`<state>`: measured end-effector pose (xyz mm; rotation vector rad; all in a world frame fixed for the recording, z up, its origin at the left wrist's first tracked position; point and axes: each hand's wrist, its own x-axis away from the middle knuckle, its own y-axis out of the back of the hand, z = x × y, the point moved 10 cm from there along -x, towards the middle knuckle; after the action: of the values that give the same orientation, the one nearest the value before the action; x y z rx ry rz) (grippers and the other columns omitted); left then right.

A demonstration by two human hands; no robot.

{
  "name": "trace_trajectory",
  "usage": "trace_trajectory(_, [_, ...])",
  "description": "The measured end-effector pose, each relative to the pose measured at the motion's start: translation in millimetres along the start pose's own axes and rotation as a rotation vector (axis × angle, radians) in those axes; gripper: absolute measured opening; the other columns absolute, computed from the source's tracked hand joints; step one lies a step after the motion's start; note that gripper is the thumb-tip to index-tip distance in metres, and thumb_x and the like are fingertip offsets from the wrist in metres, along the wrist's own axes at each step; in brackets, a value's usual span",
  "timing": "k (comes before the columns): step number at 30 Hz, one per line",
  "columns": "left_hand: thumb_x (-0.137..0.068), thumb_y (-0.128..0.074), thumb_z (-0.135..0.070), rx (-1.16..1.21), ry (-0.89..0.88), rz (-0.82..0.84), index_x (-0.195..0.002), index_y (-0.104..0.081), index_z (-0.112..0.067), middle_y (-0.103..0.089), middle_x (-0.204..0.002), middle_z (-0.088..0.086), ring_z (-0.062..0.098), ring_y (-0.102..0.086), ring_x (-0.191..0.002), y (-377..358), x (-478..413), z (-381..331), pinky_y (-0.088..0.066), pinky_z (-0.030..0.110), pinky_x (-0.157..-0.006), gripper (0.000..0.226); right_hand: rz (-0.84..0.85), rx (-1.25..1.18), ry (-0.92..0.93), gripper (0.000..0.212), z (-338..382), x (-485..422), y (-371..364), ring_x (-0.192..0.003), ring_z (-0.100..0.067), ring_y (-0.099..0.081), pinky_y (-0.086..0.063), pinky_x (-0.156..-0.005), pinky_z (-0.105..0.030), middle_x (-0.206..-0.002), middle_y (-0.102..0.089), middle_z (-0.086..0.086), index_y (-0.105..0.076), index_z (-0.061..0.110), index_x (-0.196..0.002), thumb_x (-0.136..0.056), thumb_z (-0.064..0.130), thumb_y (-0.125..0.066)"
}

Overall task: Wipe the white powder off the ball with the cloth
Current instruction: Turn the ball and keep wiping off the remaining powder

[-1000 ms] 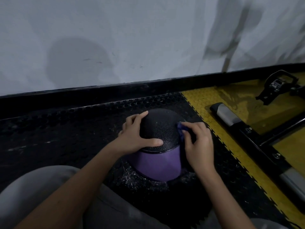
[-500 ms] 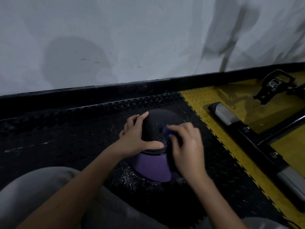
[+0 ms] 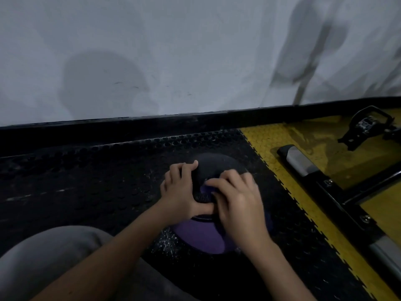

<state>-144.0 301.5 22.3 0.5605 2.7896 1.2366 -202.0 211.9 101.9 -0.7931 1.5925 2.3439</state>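
Note:
A black and purple ball [image 3: 201, 235] sits on the black studded floor mat [image 3: 91, 187] in front of me. My left hand [image 3: 180, 192] grips its left side, fingers curled over the top and thumb across the front. My right hand [image 3: 236, 198] presses a small purple-blue cloth [image 3: 205, 189] onto the ball's black top; only a bit of cloth shows under the fingers. White powder specks [image 3: 167, 240] lie on the mat at the ball's lower left.
A white wall [image 3: 173, 51] with a black skirting rises just behind the ball. To the right is yellow studded flooring [image 3: 280, 135] with a black and silver machine frame [image 3: 303, 164] and a black pedal [image 3: 368, 124]. My grey-clothed knee [image 3: 50, 257] is at lower left.
My right hand has slid with the cloth from the ball's right side leftward onto its top, close to my left hand. The left hand has kept its grip.

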Motion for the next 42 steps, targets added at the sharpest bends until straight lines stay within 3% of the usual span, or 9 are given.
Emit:
trace_trajectory(3, [-0.062, -0.075, -0.056, 0.016, -0.014, -0.001, -0.144, -0.007, -0.026, -0.01, -0.125, -0.005, 0.016, -0.011, -0.128, -0.6, 2.8, -0.9, -0.009, 0.039, -0.11, 0.111, 0.103, -0.048, 0.012, 0.021, -10.2, -10.5, -3.4, -0.078, -0.02, -0.045, -0.041, -0.065, -0.032, -0.085, -0.053, 0.002, -0.07, 0.022, -0.095, -0.081, 0.009, -0.06])
trace_trajectory(9, [-0.061, -0.072, -0.063, 0.046, -0.073, -0.007, -0.143, -0.007, -0.029, -0.007, -0.129, -0.009, 0.012, -0.006, -0.129, -8.0, 0.8, -18.1, -0.006, 0.041, -0.111, 0.11, 0.092, -0.095, -0.357, 0.019, -92.6, -29.1, -1.1, -0.1, -0.024, -0.051, -0.027, -0.073, -0.016, -0.092, -0.049, 0.004, -0.068, 0.015, -0.103, -0.089, 0.008, -0.058])
trace_trajectory(13, [-0.061, -0.075, -0.059, 0.045, -0.081, -0.058, -0.141, -0.012, -0.029, -0.008, -0.129, -0.009, 0.011, -0.008, -0.127, -9.2, 0.2, -20.7, -0.008, 0.039, -0.109, 0.107, 0.027, 0.025, -0.151, 0.018, -35.2, -13.7, 6.0, -0.084, -0.023, -0.048, -0.033, -0.069, -0.026, -0.087, -0.053, 0.002, -0.07, 0.017, -0.096, -0.086, 0.008, -0.058])
trace_trajectory(17, [-0.061, -0.074, -0.058, -0.009, -0.077, -0.072, -0.141, -0.012, -0.032, -0.009, -0.129, -0.01, 0.013, -0.011, -0.127, -7.6, 2.6, -16.5, -0.01, 0.039, -0.108, 0.105, 0.106, 0.021, 0.043, 0.023, -4.6, -5.4, -0.3, -0.076, -0.022, -0.048, -0.041, -0.062, -0.032, -0.083, -0.054, 0.0, -0.07, 0.019, -0.095, -0.084, 0.021, -0.05])
trace_trajectory(23, [-0.06, -0.068, -0.07, -0.013, -0.072, -0.015, -0.142, -0.01, -0.038, -0.011, -0.132, -0.011, 0.013, -0.011, -0.131, -7.1, -1.9, -17.2, -0.007, 0.042, -0.11, 0.105, 0.004, -0.14, -0.391, 0.018, -106.3, -13.4, 7.5, -0.098, -0.022, -0.053, -0.032, -0.077, -0.022, -0.092, -0.049, 0.003, -0.067, 0.015, -0.106, -0.091, 0.012, -0.057])
trace_trajectory(29, [-0.045, -0.077, -0.064, 0.097, -0.11, 0.107, -0.137, -0.025, -0.045, -0.021, -0.132, -0.015, 0.014, -0.022, -0.13, 4.1, -11.9, 1.0, -0.015, 0.044, -0.113, 0.108, -0.002, -0.166, -0.471, 0.019, -118.5, -13.8, 3.3, -0.099, -0.022, -0.053, -0.035, -0.078, -0.026, -0.092, -0.05, 0.004, -0.066, 0.015, -0.107, -0.092, 0.013, -0.056])
trace_trajectory(32, [-0.041, -0.069, -0.07, 0.073, -0.116, 0.105, -0.138, -0.021, -0.049, -0.019, -0.139, -0.019, 0.009, -0.022, -0.134, 0.3, -11.9, -1.3, -0.011, 0.045, -0.115, 0.11, -0.016, -0.067, -0.416, 0.019, -100.4, -15.1, 9.9, -0.098, -0.022, -0.051, -0.034, -0.075, -0.026, -0.092, -0.049, 0.005, -0.067, 0.017, -0.106, -0.09, 0.013, -0.058])
trace_trajectory(38, [-0.04, -0.061, -0.066, 0.044, -0.126, 0.113, -0.113, -0.007, -0.069, -0.015, -0.143, -0.019, 0.008, -0.022, -0.136, -4.2, -11.5, -0.4, -0.01, 0.047, -0.113, 0.091, 0.099, 0.173, 0.003, 0.029, 8.6, 3.8, -12.7, -0.073, -0.026, -0.049, -0.04, -0.054, -0.033, -0.082, -0.056, -0.005, -0.071, 0.02, -0.089, -0.077, 0.025, -0.045])
trace_trajectory(42, [-0.048, -0.077, -0.066, 0.067, -0.132, 0.113, -0.131, -0.013, -0.06, -0.013, -0.143, -0.02, 0.005, -0.017, -0.136, -5.2, -10.5, -2.8, -0.005, 0.042, -0.111, 0.105, 0.045, 0.125, -0.107, 0.018, -37.3, -15.0, 8.4, -0.08, -0.027, -0.052, -0.044, -0.061, -0.036, -0.084, -0.052, -0.003, -0.07, 0.021, -0.098, -0.085, 0.014, -0.06])
